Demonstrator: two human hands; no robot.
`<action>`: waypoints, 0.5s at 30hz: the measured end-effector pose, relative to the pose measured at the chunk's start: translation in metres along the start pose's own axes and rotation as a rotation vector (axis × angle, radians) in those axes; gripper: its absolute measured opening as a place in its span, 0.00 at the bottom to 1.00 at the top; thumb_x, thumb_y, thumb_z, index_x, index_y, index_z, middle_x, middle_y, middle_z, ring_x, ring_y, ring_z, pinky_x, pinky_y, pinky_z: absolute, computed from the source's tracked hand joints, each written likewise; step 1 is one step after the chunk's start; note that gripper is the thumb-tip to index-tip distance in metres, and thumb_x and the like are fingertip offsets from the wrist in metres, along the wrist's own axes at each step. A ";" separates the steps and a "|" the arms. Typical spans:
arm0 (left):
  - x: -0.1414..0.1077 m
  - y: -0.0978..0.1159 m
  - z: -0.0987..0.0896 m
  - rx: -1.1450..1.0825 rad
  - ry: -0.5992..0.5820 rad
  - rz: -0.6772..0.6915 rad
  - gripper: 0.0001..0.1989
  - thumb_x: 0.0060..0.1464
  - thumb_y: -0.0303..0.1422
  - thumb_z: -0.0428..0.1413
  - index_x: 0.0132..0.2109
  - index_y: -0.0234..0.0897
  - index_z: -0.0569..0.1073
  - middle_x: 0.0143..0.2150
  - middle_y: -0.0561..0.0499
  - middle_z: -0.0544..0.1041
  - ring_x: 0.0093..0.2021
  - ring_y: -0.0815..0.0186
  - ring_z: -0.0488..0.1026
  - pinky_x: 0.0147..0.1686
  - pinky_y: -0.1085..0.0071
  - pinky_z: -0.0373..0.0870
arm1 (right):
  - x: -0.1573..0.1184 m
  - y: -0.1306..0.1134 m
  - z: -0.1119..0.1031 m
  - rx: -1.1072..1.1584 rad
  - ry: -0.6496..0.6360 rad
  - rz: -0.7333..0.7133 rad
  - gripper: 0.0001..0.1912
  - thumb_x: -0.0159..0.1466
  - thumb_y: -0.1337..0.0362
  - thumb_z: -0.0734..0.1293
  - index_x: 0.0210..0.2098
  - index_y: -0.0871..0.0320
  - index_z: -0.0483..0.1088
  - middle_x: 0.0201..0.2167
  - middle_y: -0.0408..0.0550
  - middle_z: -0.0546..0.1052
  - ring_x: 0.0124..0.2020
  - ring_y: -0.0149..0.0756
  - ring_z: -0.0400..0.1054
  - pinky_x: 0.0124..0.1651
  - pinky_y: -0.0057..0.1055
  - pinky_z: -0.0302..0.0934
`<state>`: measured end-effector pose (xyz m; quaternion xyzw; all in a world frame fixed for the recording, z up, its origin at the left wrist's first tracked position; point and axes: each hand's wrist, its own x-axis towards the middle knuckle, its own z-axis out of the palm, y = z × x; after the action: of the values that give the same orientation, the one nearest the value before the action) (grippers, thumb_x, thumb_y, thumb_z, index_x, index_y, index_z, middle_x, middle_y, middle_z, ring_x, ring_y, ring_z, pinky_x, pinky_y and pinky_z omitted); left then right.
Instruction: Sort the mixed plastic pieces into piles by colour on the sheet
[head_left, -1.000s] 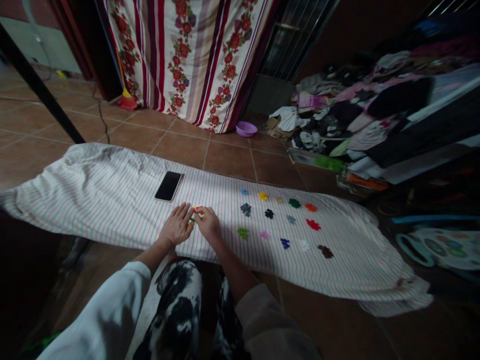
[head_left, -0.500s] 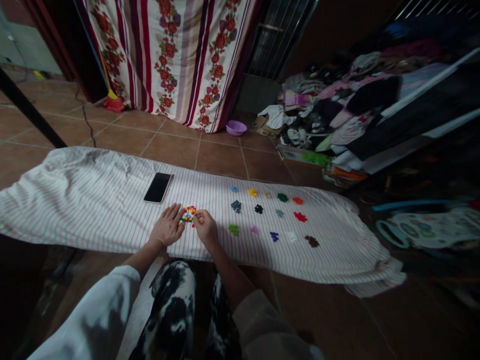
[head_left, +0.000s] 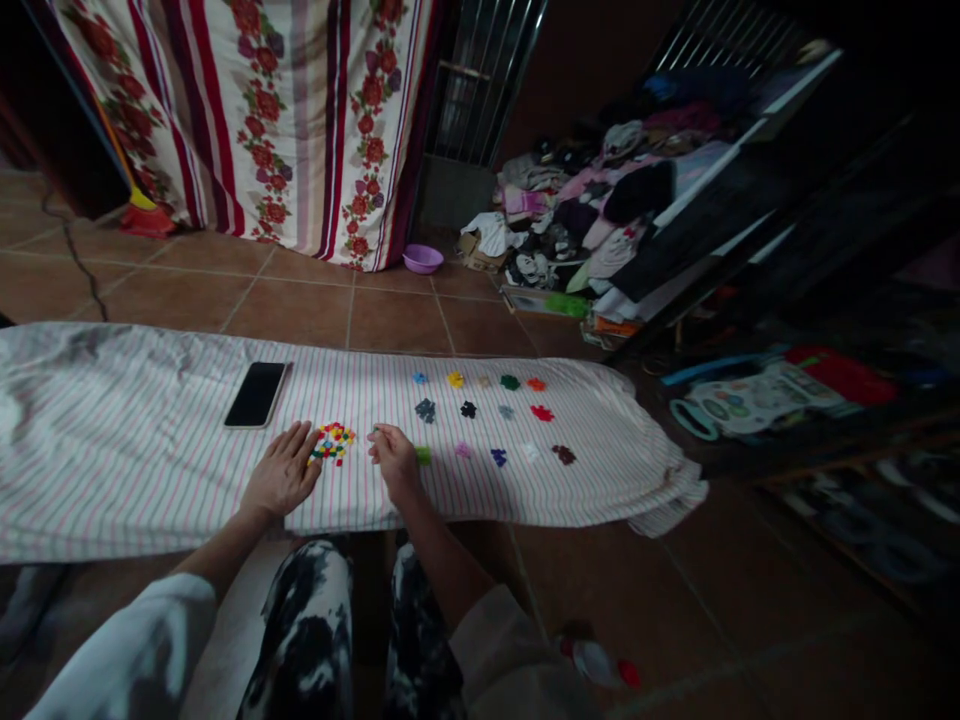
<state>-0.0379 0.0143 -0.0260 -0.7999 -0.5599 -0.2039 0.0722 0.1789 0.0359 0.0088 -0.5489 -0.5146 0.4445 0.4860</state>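
My left hand [head_left: 281,472] lies flat on the striped cloth [head_left: 180,480], fingers stretched out, its fingertips against the left edge of a mixed patch of small coloured pieces [head_left: 335,440]. Red, yellow, green, white and blue show in that patch. To its right, a little above the cloth, is my right hand [head_left: 394,462], with thumb and fingers pinched together. Whatever the pinch holds is too small to make out. A light green pile [head_left: 424,456] is partly hidden behind this hand. Beyond it, small single-colour piles sit in rows, among them a dark grey pile [head_left: 426,410] and a pink pile [head_left: 463,451].
A phone [head_left: 256,394] rests on the cloth, up and left of my left hand. More piles stand to the right, including a red pile [head_left: 541,413] and a brown pile [head_left: 563,455]. On the tiled floor are a purple basin [head_left: 423,259] and heaped clothes [head_left: 570,205].
My right hand has moved from the mixed patch to the right, towards the single-colour piles. My left hand stays flat beside the patch. The camera view has turned to the right.
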 end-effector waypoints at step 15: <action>-0.001 -0.003 0.001 0.037 0.017 0.038 0.27 0.61 0.42 0.40 0.59 0.31 0.66 0.63 0.36 0.67 0.66 0.51 0.59 0.60 0.50 0.62 | 0.007 -0.006 -0.061 0.395 0.080 0.223 0.21 0.55 0.55 0.67 0.44 0.59 0.74 0.38 0.50 0.78 0.30 0.28 0.70 0.34 0.26 0.64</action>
<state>-0.0404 0.0146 -0.0273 -0.8070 -0.5478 -0.1991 0.0954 0.2392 0.0385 0.0226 -0.5137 -0.3340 0.5655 0.5521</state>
